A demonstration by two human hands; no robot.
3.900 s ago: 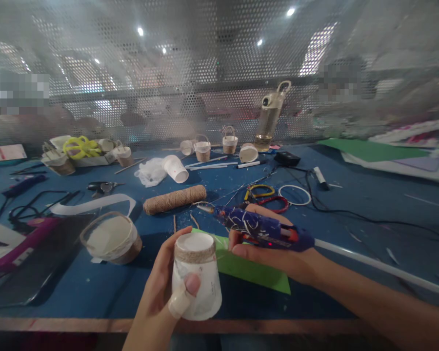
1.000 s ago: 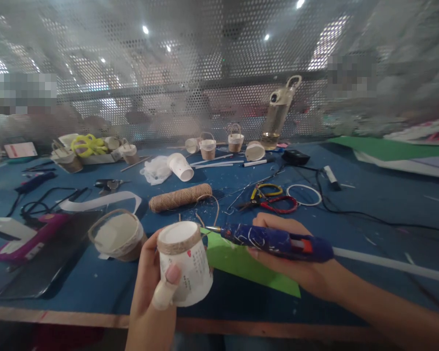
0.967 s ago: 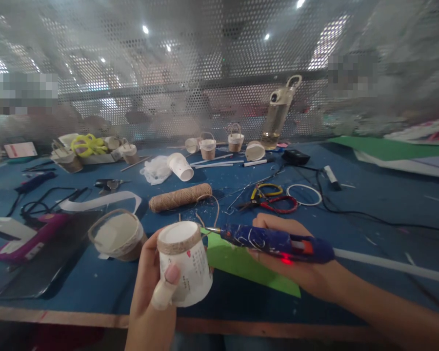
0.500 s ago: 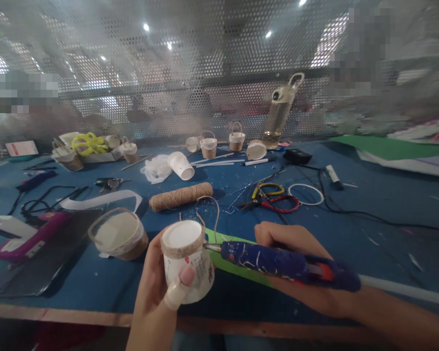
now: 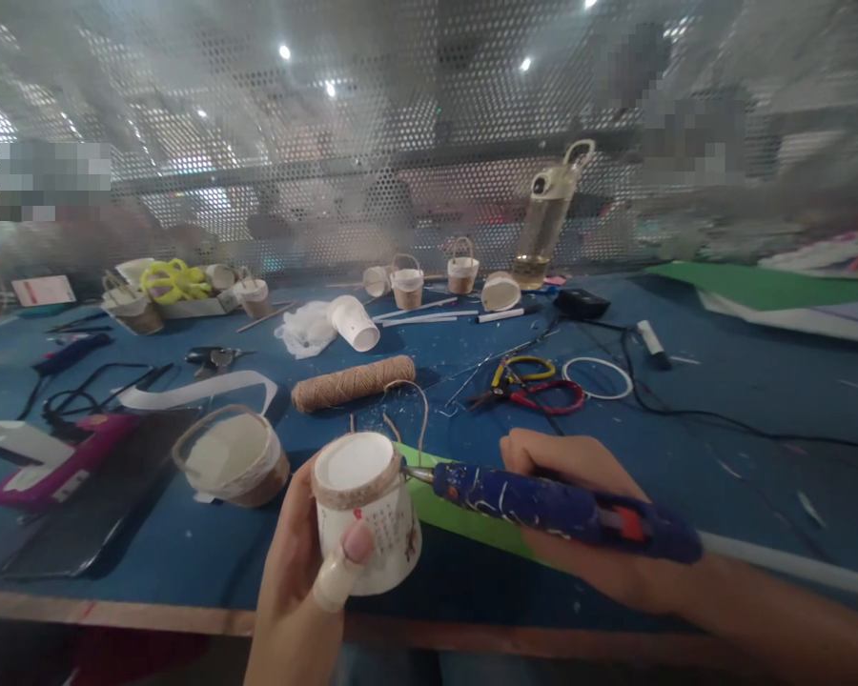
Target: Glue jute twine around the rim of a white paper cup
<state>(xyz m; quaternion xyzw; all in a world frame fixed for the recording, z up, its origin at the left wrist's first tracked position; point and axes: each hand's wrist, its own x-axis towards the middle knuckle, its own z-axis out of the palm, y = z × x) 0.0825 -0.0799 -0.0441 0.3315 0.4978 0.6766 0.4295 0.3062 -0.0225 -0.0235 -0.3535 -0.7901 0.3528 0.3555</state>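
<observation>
An upside-down paper cup [image 5: 372, 543], printed with small dark characters and a red mark, is gripped in my left hand [image 5: 304, 562], thumb across its side. Twine [image 5: 354, 494] is wound around the cup's upturned base edge. My right hand [image 5: 593, 476] is wrapped round a blue glue gun [image 5: 521, 497] spotted with dried glue. Its metal nozzle is at the twine on the cup's right side; whether they touch I cannot tell. Behind the cup lies a roll of twine [image 5: 354, 383], a loose strand curving toward the cup. A green sheet [image 5: 464, 514] lies under the gun.
A small twine basket [image 5: 257, 476] with a handle stands left of the cup. Red-and-yellow-handled pliers [image 5: 536, 386] and a white ring [image 5: 597, 378] lie to the right. Farther back are several small baskets, a white paper cup [image 5: 357, 326] on its side and a tall bottle [image 5: 543, 229].
My left hand has turned the cup slightly, so more of its printed characters show. The glue gun's nozzle stays by the twine, with hardly any shift.
</observation>
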